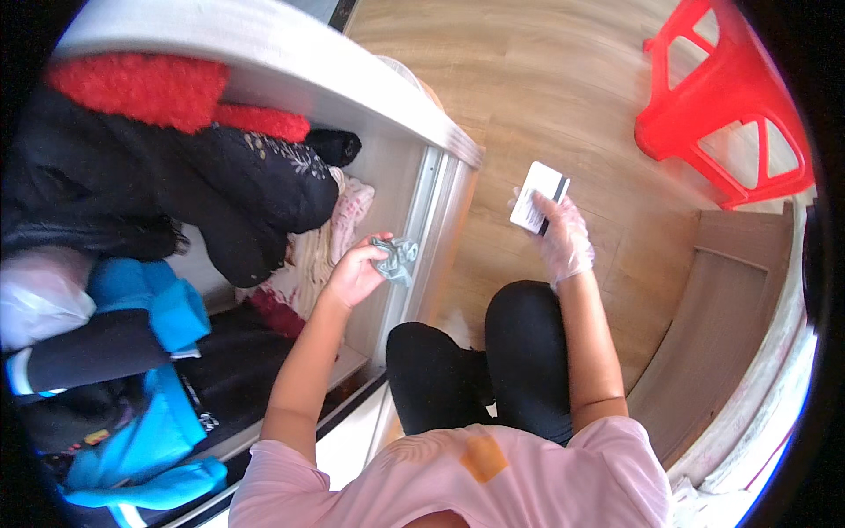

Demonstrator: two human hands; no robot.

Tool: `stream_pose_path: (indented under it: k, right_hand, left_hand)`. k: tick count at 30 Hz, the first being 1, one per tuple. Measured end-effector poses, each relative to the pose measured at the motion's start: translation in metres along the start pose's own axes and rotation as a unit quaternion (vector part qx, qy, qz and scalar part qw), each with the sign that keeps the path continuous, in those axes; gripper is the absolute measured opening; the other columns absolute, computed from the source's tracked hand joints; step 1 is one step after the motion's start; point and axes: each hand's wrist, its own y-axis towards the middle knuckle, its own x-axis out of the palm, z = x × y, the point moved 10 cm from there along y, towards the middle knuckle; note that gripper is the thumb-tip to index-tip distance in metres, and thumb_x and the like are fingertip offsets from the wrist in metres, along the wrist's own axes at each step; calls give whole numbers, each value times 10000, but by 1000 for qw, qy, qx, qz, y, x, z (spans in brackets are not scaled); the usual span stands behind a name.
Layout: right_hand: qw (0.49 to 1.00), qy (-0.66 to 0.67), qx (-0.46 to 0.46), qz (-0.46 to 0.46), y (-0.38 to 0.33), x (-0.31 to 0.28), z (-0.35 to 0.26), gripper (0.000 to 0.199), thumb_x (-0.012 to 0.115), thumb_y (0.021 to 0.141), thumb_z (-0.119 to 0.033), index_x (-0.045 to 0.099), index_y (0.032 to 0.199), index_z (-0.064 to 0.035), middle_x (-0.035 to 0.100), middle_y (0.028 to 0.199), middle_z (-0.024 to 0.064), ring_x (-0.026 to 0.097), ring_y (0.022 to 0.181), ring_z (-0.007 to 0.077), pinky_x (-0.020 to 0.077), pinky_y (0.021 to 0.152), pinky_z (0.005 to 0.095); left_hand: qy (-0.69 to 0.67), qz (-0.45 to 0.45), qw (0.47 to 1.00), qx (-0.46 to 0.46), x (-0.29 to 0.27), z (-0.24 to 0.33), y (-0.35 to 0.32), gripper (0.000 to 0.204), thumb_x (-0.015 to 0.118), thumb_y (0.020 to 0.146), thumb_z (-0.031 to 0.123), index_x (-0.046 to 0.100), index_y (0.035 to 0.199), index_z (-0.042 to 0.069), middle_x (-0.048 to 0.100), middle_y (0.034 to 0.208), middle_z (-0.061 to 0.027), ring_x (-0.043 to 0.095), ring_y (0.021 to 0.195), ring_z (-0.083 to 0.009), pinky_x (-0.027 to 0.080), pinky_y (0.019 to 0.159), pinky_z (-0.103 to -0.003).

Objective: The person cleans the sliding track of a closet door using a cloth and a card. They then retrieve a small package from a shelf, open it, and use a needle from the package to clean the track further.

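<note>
My left hand [352, 275] is bare and closed on a crumpled grey-green piece of thin material [398, 259], perhaps cloth or plastic; its kind is not clear. It is held over the edge of a drawer-like compartment full of clothes. In a clear plastic glove, my right hand [565, 236] grips a white card [539, 199] with a dark stripe along one side, above the wooden floor. The thumb lies on the card's face, and the other fingers are mostly behind it.
Inside the compartment on the left lie black garments [167, 167], red fluffy items [145, 86], blue clothing [167, 422] and a whitish plastic bag [44, 295]. A pale rail [421, 211] edges it. A red plastic stool [748, 110] stands far right. A wooden bed-like frame [704, 326] borders the right.
</note>
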Motion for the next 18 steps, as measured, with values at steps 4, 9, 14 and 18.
stream_pose_path:
  k: [4, 9, 14, 18]
  right_hand:
    - [997, 69, -20, -15, -32, 14, -7, 211, 537, 828, -15, 525, 1038, -28, 636, 941, 104, 627, 832, 178, 509, 759, 310]
    - [996, 63, -29, 53, -85, -4, -33, 198, 629, 811, -118, 560, 982, -48, 628, 873, 29, 589, 737, 96, 476, 673, 251]
    - [990, 105, -11, 94, -156, -32, -81, 192, 614, 832, -152, 567, 977, -34, 641, 867, 53, 616, 740, 120, 485, 650, 247]
    - [980, 161, -58, 101, -216, -40, -146, 255, 563, 863, -141, 479, 1061, -5, 618, 946, 144, 634, 814, 232, 519, 703, 311]
  left_hand:
    - [-46, -67, 996, -20, 67, 19, -26, 605, 406, 575, -156, 427, 1164, -16, 514, 1130, -218, 505, 1081, -342, 378, 965, -448]
    - [12, -58, 997, -54, 119, 14, -43, 501, 396, 687, -146, 442, 1168, -13, 536, 1101, -182, 526, 1052, -298, 404, 950, -411]
    - [66, -83, 985, -135, 177, -26, -68, 384, 440, 785, -80, 456, 1162, -9, 550, 1093, -137, 537, 1034, -247, 426, 918, -374]
    - [84, -65, 979, -175, 238, -35, -98, 359, 453, 797, -73, 447, 1149, -2, 538, 1101, -143, 535, 1026, -262, 433, 903, -380]
